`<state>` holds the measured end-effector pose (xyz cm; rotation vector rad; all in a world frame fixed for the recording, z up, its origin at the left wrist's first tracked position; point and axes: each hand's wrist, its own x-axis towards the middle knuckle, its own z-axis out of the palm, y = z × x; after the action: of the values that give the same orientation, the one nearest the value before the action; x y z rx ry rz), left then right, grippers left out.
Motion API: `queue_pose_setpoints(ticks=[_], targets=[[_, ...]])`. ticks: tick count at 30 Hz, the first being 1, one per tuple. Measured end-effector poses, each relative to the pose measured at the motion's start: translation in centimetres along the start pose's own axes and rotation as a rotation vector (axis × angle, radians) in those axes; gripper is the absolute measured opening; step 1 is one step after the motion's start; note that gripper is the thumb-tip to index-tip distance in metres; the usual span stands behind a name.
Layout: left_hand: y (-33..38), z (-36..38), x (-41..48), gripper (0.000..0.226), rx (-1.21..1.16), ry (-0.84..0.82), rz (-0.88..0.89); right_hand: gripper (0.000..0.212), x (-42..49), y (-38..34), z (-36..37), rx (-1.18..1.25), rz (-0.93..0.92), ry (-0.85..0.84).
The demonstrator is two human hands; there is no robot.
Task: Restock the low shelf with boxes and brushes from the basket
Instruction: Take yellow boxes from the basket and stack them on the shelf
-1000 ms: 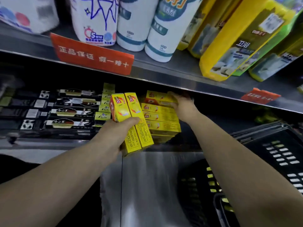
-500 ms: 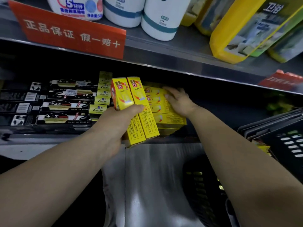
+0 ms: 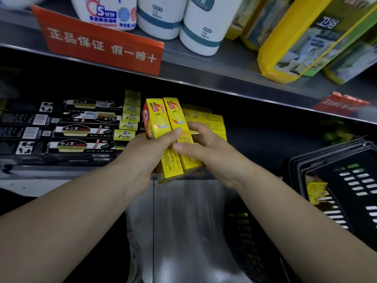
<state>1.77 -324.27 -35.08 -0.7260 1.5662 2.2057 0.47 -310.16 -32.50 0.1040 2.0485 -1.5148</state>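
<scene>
Two long yellow boxes (image 3: 167, 127) stand side by side in my grip, in front of the low shelf (image 3: 61, 166). My left hand (image 3: 146, 152) wraps around their left side, thumb across the front. My right hand (image 3: 204, 148) closes on the right-hand box, thumb on its front. Behind them a stack of the same yellow boxes (image 3: 208, 121) lies on the low shelf. The dark basket (image 3: 334, 160) stands at the right, with more yellow boxes (image 3: 315, 188) inside at its left wall. No brushes are visible.
Black toothpaste boxes (image 3: 81, 129) and small yellow-green boxes (image 3: 130, 117) fill the low shelf's left part. The upper shelf (image 3: 204, 68) carries white bottles (image 3: 202, 27), yellow packs (image 3: 302, 41) and a red sign (image 3: 102, 43). A shiny metal panel (image 3: 189, 221) lies below.
My right hand left the stack on the shelf and came forward onto the right-hand box held by my left hand. The view shifted slightly.
</scene>
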Motion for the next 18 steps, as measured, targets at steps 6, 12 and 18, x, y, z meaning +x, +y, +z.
queue_pose_setpoints(ticks=[6, 12, 18], targets=[[-0.4, 0.5, -0.8, 0.019, 0.004, -0.057, -0.007, 0.026, -0.1, 1.1, -2.6, 0.042, -0.005, 0.162], [-0.1, 0.5, -0.9, 0.019, 0.025, -0.016, -0.003, 0.033, 3.5, 0.4, -7.3, -0.601, -0.229, 0.505], [0.7, 1.1, -0.5, 0.021, 0.052, -0.005, -0.061, 0.047, 8.9, -0.2, -10.4, -0.784, -0.142, 0.590]])
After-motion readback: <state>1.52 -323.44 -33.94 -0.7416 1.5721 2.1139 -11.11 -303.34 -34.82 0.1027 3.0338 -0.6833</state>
